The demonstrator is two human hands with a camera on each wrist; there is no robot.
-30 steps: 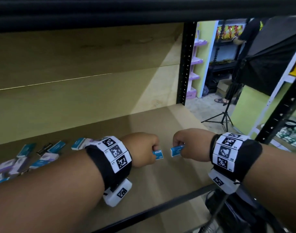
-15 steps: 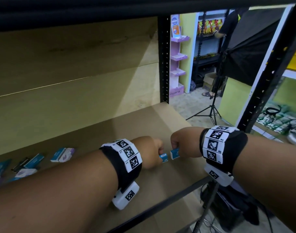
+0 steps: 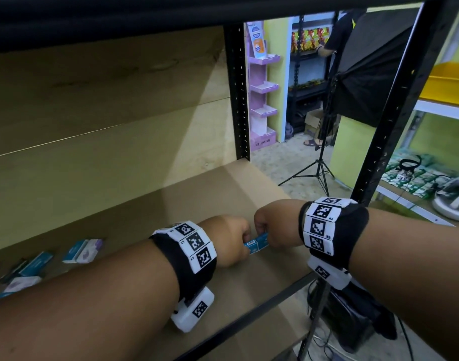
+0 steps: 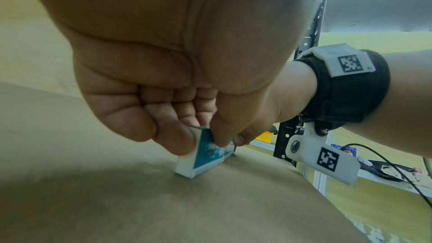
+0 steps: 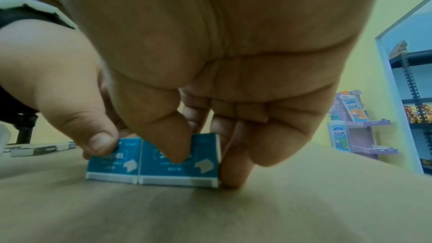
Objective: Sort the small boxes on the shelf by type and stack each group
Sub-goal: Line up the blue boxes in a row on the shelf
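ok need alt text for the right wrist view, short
Two blue staples boxes stand side by side, touching, on a tan shelf board. The right hand pinches the nearer box, the left hand the other. Behind at right stands a purple display stand.

Two blue staple boxes, a left box (image 5: 112, 162) and a right box (image 5: 178, 163), each show the partly covered word "Staples". A purple display stand (image 3: 262, 100) reads "FOLLOW ME" at its base. Wristband markers are unreadable codes.
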